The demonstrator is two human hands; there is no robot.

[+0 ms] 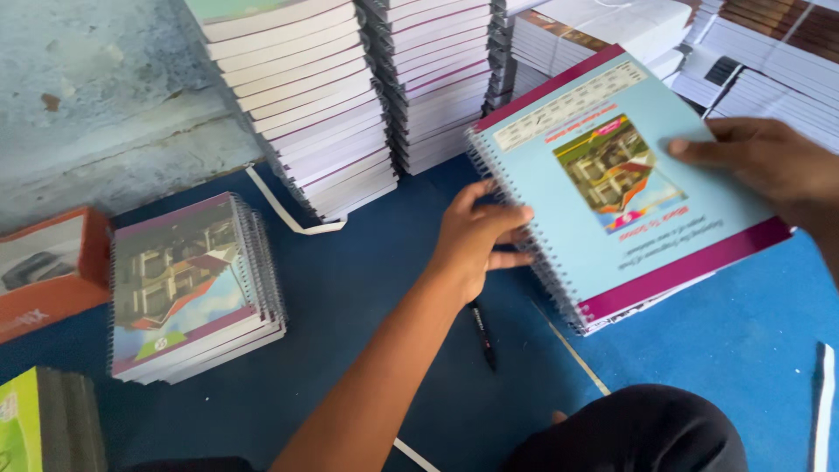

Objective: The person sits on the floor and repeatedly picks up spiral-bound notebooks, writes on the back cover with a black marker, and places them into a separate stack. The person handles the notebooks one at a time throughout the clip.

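Notebook [612, 188]: spiral-bound, pale blue cover, magenta band along one long edge, a photo of a building printed mid-cover, small print lines beside it. Wire coil runs down its left edge. It sits on top of a short pile [603, 322] of like notebooks, right of centre on the blue mat [350, 297], turned at a slant.

Left hand [476, 236]: at the coil edge of the notebook, fingers slightly spread and curled against the spine and the pile's side, thumb on top. Touching, grip not tight from what shows.

Right hand [773, 162]: flat on the cover's far right corner, fingers together, pressing down; thumb side hidden past the frame edge.

Pen [482, 336]: dark, lies on the mat just below the left hand, near the pile's lower corner.

Second pile [188, 288]: spiral notebooks with the same building photo on a purple-edged cover, left on the mat, well apart from both hands.

Tall stacks [350, 96]: unbound white page blocks with coloured edges, along the back by the wall. More stacks upper right.

Orange box [48, 271]: far left, contents cannot be made out. Green cover [17, 419] at the lower left corner.

White strip [280, 205] lies at the foot of the tall stacks.
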